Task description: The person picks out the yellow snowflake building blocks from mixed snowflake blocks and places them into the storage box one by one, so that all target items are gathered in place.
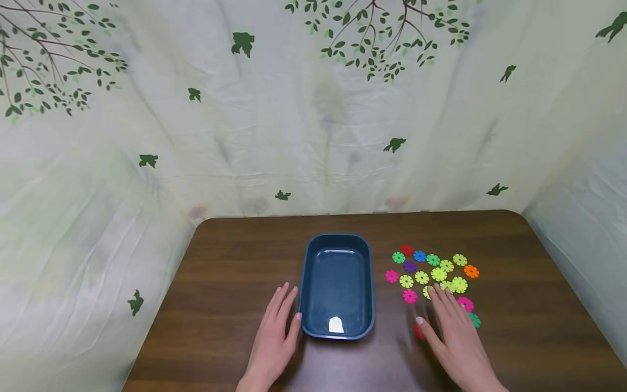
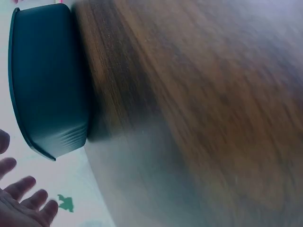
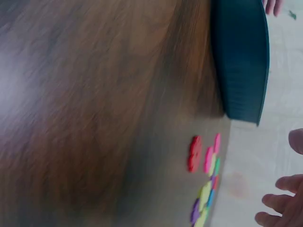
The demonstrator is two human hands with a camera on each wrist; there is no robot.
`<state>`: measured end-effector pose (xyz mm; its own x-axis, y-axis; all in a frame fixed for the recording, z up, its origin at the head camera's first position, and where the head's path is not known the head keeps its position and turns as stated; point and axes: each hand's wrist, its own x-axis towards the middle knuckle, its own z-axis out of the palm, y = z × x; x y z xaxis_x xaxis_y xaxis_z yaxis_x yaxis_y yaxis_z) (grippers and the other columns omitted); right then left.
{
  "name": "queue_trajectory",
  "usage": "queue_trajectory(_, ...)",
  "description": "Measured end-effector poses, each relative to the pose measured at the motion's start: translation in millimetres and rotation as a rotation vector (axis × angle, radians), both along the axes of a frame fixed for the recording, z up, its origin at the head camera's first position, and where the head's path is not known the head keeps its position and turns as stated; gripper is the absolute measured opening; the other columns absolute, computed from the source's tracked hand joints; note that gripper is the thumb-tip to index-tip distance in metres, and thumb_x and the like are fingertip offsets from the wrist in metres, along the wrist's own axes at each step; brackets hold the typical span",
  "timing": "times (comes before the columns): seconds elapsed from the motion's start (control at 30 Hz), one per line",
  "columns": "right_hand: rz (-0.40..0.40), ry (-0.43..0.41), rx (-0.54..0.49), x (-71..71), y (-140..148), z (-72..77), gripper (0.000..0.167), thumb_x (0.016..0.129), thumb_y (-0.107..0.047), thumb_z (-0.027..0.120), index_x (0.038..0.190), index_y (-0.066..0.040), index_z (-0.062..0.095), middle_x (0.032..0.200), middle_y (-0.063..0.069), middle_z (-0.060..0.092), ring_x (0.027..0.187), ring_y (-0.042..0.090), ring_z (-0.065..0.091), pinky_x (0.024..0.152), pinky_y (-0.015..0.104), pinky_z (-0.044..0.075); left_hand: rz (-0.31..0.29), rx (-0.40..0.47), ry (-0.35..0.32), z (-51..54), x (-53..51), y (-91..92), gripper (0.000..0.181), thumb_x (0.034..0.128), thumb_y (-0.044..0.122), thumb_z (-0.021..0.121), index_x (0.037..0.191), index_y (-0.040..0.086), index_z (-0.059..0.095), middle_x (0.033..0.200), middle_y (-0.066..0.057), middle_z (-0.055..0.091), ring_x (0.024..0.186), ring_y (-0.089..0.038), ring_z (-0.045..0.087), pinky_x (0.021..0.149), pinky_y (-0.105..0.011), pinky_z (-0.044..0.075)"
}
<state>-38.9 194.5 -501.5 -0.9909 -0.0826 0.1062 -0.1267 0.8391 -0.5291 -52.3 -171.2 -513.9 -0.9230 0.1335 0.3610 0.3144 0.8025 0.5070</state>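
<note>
A dark blue rectangular tray point(image 1: 337, 288) lies on the table, its inside showing only a light reflection. Just left of it is my left hand point(image 1: 274, 337), fingers extended, the thumb close to the tray's side; whether they touch I cannot tell. My right hand point(image 1: 458, 343) is over the near part of a group of colourful flower-shaped discs point(image 1: 438, 274), fingers extended and holding nothing. It hides some discs. A red disc point(image 3: 194, 153) shows in the right wrist view, apart from the fingers point(image 3: 279, 202). In the left wrist view the left hand point(image 2: 23, 203) is beside the tray point(image 2: 49, 80).
The brown wooden table point(image 1: 235, 261) has rounded far corners. Behind it and at both sides hangs pale cloth point(image 1: 333, 163) printed with green leaves, branches and birds. The discs lie to the right of the tray, in pink, purple, green, blue, orange, red and yellow.
</note>
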Motion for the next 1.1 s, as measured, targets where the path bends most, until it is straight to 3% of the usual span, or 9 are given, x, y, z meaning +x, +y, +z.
queue_trajectory(0.13, -0.01, 0.059, -0.065, 0.0, 13, -5.8, 0.069, 0.097, -0.037, 0.06, 0.15, -0.001, 0.036, 0.154, 0.023, 0.032, 0.139, 0.046, 0.027, 0.114, 0.061, 0.016, -0.037, 0.075, 0.001, -1.8, -2.0, 0.8, 0.055, 0.0932, 0.011, 0.065, 0.145, 0.016, 0.049, 0.154, -0.003, 0.039, 0.141, -0.029, 0.035, 0.115, -0.027, 0.024)
queue_trajectory(0.23, -0.019, 0.058, -0.082, -2.4, 22, -6.8, 0.067, 0.097, -0.035, 0.061, 0.15, -0.002, 0.036, 0.152, 0.024, 0.033, 0.137, 0.048, 0.028, 0.108, 0.067, 0.022, -0.038, 0.132, -0.026, -2.3, -2.3, 2.1, 0.054, 0.0943, 0.01, 0.064, 0.145, 0.016, 0.049, 0.153, -0.003, 0.04, 0.14, -0.026, 0.035, 0.114, -0.028, 0.025)
queue_trajectory(0.4, -0.048, -0.026, -0.125, -8.2, 38, -3.4, 0.067, 0.098, -0.037, 0.059, 0.148, 0.001, 0.037, 0.15, 0.026, 0.034, 0.133, 0.05, 0.031, 0.098, 0.072, 0.03, 0.009, 0.275, -0.173, 0.5, -2.6, 6.2, 0.05, 0.0971, 0.012, 0.061, 0.145, 0.02, 0.049, 0.152, -0.002, 0.041, 0.138, -0.022, 0.039, 0.109, -0.05, 0.035)
queue_trajectory(0.5, -0.079, -0.074, -0.157, -12.3, 48, -2.3, 0.065, 0.099, -0.039, 0.057, 0.148, 0.001, 0.037, 0.147, 0.028, 0.037, 0.13, 0.051, 0.034, 0.095, 0.073, 0.032, 0.037, 0.362, -0.222, 0.2, -3.1, 7.2, 0.048, 0.097, 0.01, 0.061, 0.143, 0.018, 0.051, 0.15, -0.002, 0.044, 0.136, -0.021, 0.042, 0.107, -0.048, 0.038)
queue_trajectory(0.73, -0.107, -0.011, -0.21, -26.0, 69, -2.5, 0.054, 0.1, -0.03, 0.059, 0.141, 0.001, 0.045, 0.14, 0.029, 0.045, 0.125, 0.051, 0.043, 0.092, 0.07, 0.037, 0.051, 0.493, -0.175, -7.7, -5.1, 6.1, 0.043, 0.0943, 0.0, 0.061, 0.135, 0.012, 0.058, 0.139, -0.004, 0.055, 0.126, -0.021, 0.051, 0.1, -0.042, 0.047)
queue_trajectory(0.97, -0.108, 0.006, -0.203, -41.5, 82, -8.4, 0.045, 0.099, -0.019, 0.061, 0.137, 0.001, 0.051, 0.129, 0.025, 0.053, 0.11, 0.043, 0.053, 0.084, 0.063, 0.046, 0.092, 0.764, -0.293, -9.4, -5.5, 8.4, 0.038, 0.096, -0.001, 0.058, 0.133, 0.007, 0.058, 0.131, -0.009, 0.06, 0.12, -0.026, 0.057, 0.096, -0.027, 0.048)
queue_trajectory(1.1, -0.05, 0.035, -0.15, -52.8, 90, -13.0, 0.04, 0.095, -0.012, 0.065, 0.131, 0.001, 0.056, 0.123, 0.023, 0.056, 0.106, 0.04, 0.054, 0.082, 0.061, 0.047, 0.087, 0.842, -0.345, -8.0, -6.0, 9.9, 0.037, 0.0956, 0.0, 0.059, 0.132, 0.006, 0.058, 0.128, -0.016, 0.061, 0.12, -0.029, 0.057, 0.091, -0.022, 0.048)
